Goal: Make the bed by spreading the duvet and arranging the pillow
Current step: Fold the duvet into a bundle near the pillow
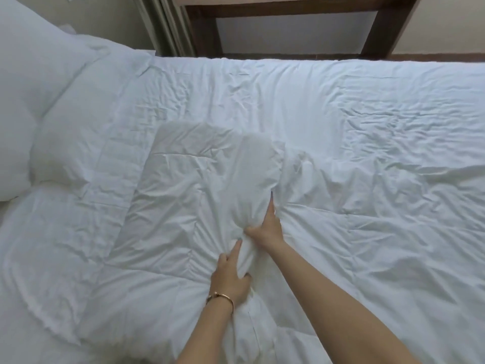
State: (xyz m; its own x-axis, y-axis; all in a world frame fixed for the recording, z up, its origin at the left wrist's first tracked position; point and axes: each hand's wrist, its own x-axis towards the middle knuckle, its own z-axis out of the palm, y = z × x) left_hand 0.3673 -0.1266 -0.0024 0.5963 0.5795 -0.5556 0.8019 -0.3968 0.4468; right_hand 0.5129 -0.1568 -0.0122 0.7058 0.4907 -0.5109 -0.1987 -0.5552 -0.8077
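Quick count here: one bed point(393, 74), with one white duvet point(367, 232) over it. One pillow point(31, 106) sits at the bed's left end. Two hands are on the duvet near the bed's middle, one left hand point(229, 274) and one right hand point(265, 227), with one gold bracelet point(223, 298). Beyond the bed's far edge there's one wooden table point(288, 11) and one curtain point(162, 24).

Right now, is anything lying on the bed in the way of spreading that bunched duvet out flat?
Nothing visible blocks it. Both hands, left and right, already grip the bunched duvet. The bed surface beyond it carries only wrinkled white cloth, and the pillow sits off at the head end.
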